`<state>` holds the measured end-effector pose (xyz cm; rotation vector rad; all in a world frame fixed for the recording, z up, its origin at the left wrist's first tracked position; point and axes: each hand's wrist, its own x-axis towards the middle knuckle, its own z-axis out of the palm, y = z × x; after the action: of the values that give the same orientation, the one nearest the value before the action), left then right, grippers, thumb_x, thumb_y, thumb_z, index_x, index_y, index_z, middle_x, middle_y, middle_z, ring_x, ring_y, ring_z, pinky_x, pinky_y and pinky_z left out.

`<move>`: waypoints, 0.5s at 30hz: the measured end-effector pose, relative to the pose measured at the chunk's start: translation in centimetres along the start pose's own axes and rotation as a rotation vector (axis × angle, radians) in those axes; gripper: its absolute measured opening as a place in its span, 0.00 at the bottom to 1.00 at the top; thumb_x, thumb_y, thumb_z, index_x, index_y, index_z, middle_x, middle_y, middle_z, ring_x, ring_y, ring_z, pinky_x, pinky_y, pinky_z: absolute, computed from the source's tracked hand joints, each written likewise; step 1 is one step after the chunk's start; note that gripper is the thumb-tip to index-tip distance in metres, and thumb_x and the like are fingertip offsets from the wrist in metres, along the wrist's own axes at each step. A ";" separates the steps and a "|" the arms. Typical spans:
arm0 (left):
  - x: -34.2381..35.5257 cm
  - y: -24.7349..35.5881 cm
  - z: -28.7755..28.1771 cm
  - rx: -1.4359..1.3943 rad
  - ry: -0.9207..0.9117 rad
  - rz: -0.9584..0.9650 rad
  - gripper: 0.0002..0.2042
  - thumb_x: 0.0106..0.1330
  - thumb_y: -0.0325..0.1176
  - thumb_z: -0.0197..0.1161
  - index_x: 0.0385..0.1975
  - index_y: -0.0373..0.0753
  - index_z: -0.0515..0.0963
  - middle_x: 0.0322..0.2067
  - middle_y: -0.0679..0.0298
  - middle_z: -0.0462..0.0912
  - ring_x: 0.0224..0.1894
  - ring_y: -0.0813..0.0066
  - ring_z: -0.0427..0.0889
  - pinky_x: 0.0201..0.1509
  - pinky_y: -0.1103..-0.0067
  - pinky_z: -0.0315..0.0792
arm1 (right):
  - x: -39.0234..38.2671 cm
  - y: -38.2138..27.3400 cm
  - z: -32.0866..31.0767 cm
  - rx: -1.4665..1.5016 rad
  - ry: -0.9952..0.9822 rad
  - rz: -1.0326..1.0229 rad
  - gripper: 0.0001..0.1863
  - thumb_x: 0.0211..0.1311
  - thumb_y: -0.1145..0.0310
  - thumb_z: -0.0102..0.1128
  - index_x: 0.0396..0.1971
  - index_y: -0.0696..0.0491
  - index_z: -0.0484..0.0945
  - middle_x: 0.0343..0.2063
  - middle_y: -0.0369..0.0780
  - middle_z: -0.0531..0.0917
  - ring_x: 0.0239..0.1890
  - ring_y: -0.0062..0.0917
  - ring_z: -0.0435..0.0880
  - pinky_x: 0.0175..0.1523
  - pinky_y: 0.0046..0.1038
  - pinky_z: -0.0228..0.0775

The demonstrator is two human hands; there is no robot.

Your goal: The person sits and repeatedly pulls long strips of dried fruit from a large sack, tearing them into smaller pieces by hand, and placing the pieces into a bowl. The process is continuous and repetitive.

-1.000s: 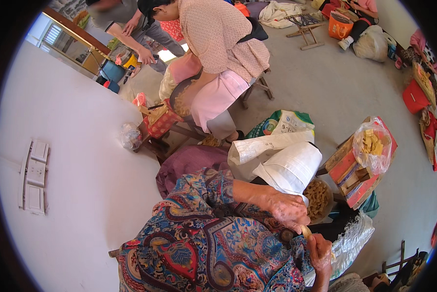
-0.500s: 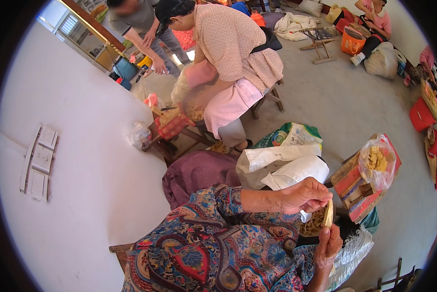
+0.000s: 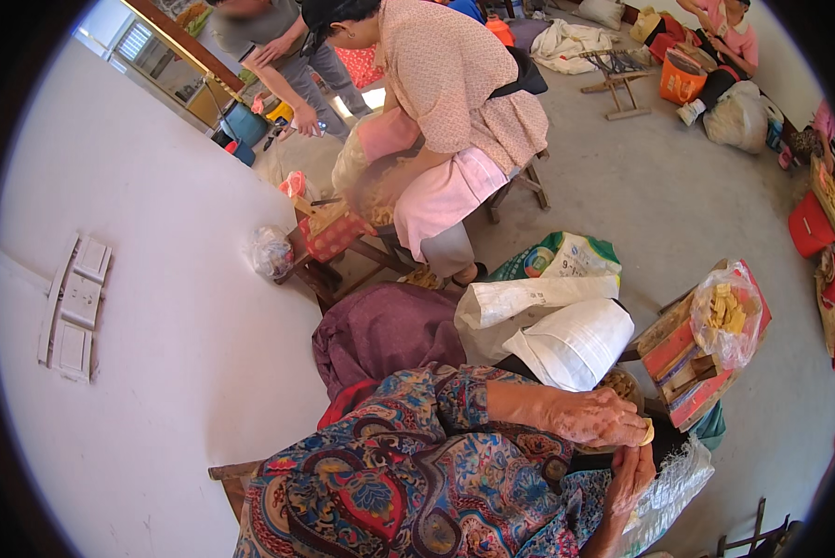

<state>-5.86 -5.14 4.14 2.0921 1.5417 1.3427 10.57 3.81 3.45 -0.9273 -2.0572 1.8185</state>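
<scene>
In front of my patterned sleeves my two hands meet at the lower right. My left hand (image 3: 602, 418), the upper one, is closed with its fingertips pinching a pale yellow strip (image 3: 648, 431). Just below, my right hand (image 3: 631, 476) is closed too, fingers up against the same piece; most of the strip is hidden by the fingers. Behind my hands, partly covered by my left hand, is a container (image 3: 624, 383) of yellow-brown pieces. A clear plastic bag (image 3: 726, 312) of yellow pieces lies on a worn red-and-wood stool (image 3: 682, 358) beyond.
A white sack (image 3: 571, 344) and purple cloth (image 3: 390, 335) lie beside my left arm. A person (image 3: 455, 102) bends over a basin farther off; another stands behind. More people sit at the far right near an orange bag (image 3: 682, 79). A white wall (image 3: 157, 279) rises left.
My hands have come together and my left hand has lowered and turned over. The strip, earlier stretched upright between them, is now mostly covered by fingers.
</scene>
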 end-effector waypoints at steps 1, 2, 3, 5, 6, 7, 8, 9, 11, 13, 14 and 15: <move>-0.2 0.0 0.2 0.055 -0.033 0.006 0.09 0.57 0.30 0.55 0.36 0.37 0.71 0.29 0.61 0.74 0.31 0.63 0.75 0.28 0.72 0.70 | -0.2 -0.4 0.4 0.034 0.039 0.021 0.16 0.68 0.62 0.43 0.40 0.61 0.72 0.18 0.29 0.68 0.18 0.09 0.59 0.21 0.14 0.48; -0.2 -0.1 0.4 0.109 -0.065 0.012 0.10 0.56 0.29 0.55 0.37 0.38 0.71 0.30 0.61 0.73 0.31 0.63 0.75 0.28 0.72 0.70 | -0.4 -0.6 0.6 0.069 0.079 0.042 0.16 0.68 0.60 0.44 0.36 0.59 0.73 0.16 0.28 0.66 0.17 0.09 0.58 0.21 0.13 0.46; -0.4 0.0 0.3 0.142 -0.067 0.021 0.10 0.55 0.29 0.56 0.36 0.38 0.70 0.30 0.61 0.73 0.30 0.62 0.75 0.28 0.73 0.70 | -0.5 -0.4 0.6 0.095 0.042 0.020 0.17 0.67 0.59 0.44 0.37 0.59 0.73 0.17 0.28 0.66 0.18 0.09 0.58 0.21 0.13 0.46; -0.7 0.3 0.2 0.111 -0.078 0.012 0.08 0.55 0.30 0.56 0.34 0.37 0.70 0.30 0.61 0.73 0.31 0.63 0.76 0.28 0.73 0.70 | -0.7 0.6 0.6 0.147 -0.027 -0.024 0.18 0.67 0.58 0.45 0.38 0.60 0.73 0.17 0.28 0.67 0.18 0.09 0.59 0.21 0.13 0.47; -0.8 0.2 0.6 0.090 -0.067 0.025 0.08 0.55 0.30 0.56 0.33 0.36 0.71 0.30 0.60 0.73 0.31 0.63 0.76 0.28 0.73 0.70 | -0.7 0.7 0.9 0.163 0.011 -0.008 0.19 0.67 0.58 0.45 0.37 0.60 0.73 0.18 0.28 0.67 0.18 0.09 0.59 0.21 0.13 0.48; -1.1 -0.3 1.2 0.060 -0.107 0.031 0.11 0.54 0.29 0.55 0.36 0.35 0.70 0.32 0.59 0.73 0.32 0.63 0.75 0.29 0.73 0.70 | -0.8 0.7 1.4 0.180 0.049 0.009 0.19 0.67 0.57 0.45 0.37 0.60 0.73 0.18 0.28 0.67 0.19 0.09 0.59 0.22 0.13 0.48; -1.6 -1.1 2.1 0.029 -0.148 0.036 0.13 0.54 0.29 0.54 0.40 0.33 0.70 0.34 0.58 0.72 0.33 0.63 0.75 0.30 0.73 0.70 | -0.8 0.9 1.8 0.197 0.086 0.025 0.20 0.67 0.56 0.45 0.37 0.61 0.73 0.18 0.28 0.68 0.19 0.08 0.59 0.22 0.13 0.48; -1.8 -1.1 2.1 -0.002 -0.196 0.033 0.16 0.53 0.28 0.53 0.43 0.31 0.70 0.36 0.57 0.72 0.35 0.64 0.74 0.31 0.73 0.69 | -0.9 1.4 2.0 0.210 0.111 0.040 0.20 0.67 0.55 0.44 0.34 0.60 0.73 0.16 0.27 0.67 0.18 0.08 0.59 0.21 0.13 0.46; -2.2 -0.9 2.1 0.037 -0.162 0.083 0.14 0.53 0.28 0.54 0.40 0.31 0.71 0.35 0.57 0.72 0.33 0.65 0.75 0.29 0.75 0.69 | -1.1 2.4 2.0 0.237 0.108 0.064 0.21 0.67 0.55 0.44 0.32 0.60 0.73 0.15 0.27 0.66 0.17 0.08 0.58 0.20 0.14 0.45; -2.1 -0.6 2.1 0.142 -0.096 0.166 0.12 0.53 0.28 0.56 0.37 0.31 0.72 0.34 0.58 0.72 0.32 0.66 0.75 0.27 0.76 0.69 | -1.3 2.4 2.0 0.272 0.163 0.099 0.21 0.68 0.55 0.43 0.30 0.59 0.72 0.13 0.26 0.65 0.16 0.08 0.56 0.19 0.15 0.44; -2.2 -0.4 2.1 0.231 -0.044 0.213 0.12 0.53 0.28 0.56 0.36 0.31 0.72 0.34 0.58 0.72 0.31 0.67 0.75 0.26 0.77 0.69 | -1.3 2.3 2.1 0.296 0.209 0.123 0.21 0.68 0.55 0.43 0.29 0.59 0.72 0.13 0.26 0.64 0.15 0.08 0.56 0.19 0.15 0.44; -2.2 -0.1 2.1 0.325 0.011 0.248 0.11 0.53 0.28 0.57 0.36 0.31 0.73 0.34 0.58 0.72 0.31 0.68 0.76 0.25 0.77 0.69 | -1.4 2.1 2.2 0.320 0.244 0.150 0.21 0.68 0.55 0.42 0.28 0.58 0.72 0.12 0.26 0.63 0.15 0.08 0.55 0.19 0.15 0.44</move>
<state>-4.42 -6.29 1.72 2.5484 1.6420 1.2472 10.96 1.25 1.32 -1.1660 -1.5348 1.9235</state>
